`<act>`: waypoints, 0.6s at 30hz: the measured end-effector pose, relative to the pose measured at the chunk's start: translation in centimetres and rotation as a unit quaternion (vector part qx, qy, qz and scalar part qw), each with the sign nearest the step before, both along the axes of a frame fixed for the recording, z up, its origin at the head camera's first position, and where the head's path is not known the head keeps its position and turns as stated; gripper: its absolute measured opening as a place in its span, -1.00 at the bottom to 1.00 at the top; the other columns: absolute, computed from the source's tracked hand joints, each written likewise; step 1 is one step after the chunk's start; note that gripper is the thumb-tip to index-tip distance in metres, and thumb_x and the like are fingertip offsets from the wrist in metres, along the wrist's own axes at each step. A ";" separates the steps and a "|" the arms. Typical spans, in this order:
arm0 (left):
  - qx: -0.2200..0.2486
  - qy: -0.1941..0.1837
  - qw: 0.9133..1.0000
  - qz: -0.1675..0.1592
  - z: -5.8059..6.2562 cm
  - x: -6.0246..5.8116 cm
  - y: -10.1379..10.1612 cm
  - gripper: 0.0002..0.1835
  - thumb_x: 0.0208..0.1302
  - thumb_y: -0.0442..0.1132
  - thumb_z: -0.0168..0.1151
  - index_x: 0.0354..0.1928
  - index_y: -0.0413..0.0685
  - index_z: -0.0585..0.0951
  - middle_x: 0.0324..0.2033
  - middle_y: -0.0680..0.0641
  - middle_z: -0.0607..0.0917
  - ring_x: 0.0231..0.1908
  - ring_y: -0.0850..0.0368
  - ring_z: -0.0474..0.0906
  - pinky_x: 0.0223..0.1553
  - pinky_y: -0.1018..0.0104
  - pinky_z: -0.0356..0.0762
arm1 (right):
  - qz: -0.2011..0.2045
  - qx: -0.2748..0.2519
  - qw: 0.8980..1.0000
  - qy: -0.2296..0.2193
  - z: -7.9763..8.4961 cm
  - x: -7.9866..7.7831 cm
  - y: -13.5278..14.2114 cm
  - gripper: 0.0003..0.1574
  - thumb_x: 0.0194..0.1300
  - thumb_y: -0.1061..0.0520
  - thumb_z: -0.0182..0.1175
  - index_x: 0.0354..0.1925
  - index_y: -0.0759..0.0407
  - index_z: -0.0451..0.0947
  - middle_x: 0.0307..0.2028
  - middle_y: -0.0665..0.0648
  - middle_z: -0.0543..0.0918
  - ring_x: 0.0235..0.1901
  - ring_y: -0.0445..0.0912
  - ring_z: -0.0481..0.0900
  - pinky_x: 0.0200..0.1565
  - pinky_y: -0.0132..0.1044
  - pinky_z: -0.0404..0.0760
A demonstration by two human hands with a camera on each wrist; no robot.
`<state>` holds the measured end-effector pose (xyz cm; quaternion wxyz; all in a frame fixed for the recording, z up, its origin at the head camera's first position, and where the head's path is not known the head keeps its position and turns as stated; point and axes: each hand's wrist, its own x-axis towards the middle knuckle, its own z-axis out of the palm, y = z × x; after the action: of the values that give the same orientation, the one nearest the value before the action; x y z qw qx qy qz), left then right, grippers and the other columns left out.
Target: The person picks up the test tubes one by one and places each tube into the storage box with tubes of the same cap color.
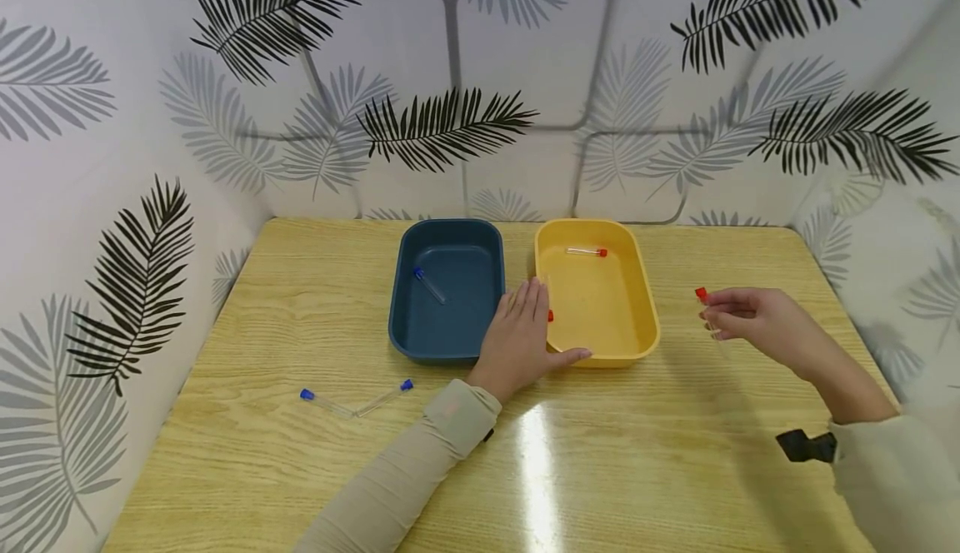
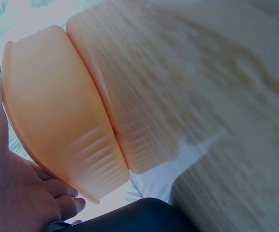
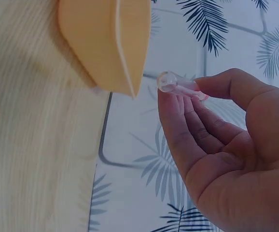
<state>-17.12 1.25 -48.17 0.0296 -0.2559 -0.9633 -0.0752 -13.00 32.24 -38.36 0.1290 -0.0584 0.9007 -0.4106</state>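
My right hand pinches a red-capped test tube between thumb and fingers, above the table to the right of the yellow tray. In the right wrist view the clear end of the tube points toward the camera. Straight fingers of my left hand rest along the yellow tray's left rim, the thumb spread over its front rim. One red-capped tube lies at the back of the yellow tray. Another red cap shows beside my left fingers, the rest of its tube hidden.
A dark blue tray stands left of the yellow one, holding a blue-capped tube. Two more blue-capped tubes, one at left and one beside it, lie on the wooden table in front. A leaf-patterned cloth hangs behind.
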 end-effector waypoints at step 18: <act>0.005 -0.007 1.000 -0.003 0.5 0.1 -0.2 0.20 -0.15 0.63 -0.50 0.35 -0.20 -0.07 0.33 -0.14 -0.04 0.32 0.06 -0.26 0.27 0.14 -0.28 | 0.030 -0.091 0.994 -0.059 -0.2 -6.2 -3.7 -0.30 0.21 -0.02 0.11 0.15 0.42 0.24 0.01 0.38 0.45 -0.11 0.01 0.54 -0.16 -0.30 0.52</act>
<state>-17.00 1.04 -47.71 0.0235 -0.2578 -0.9624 -0.0819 -19.21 28.59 -38.59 0.1885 -0.0729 0.8483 -0.4894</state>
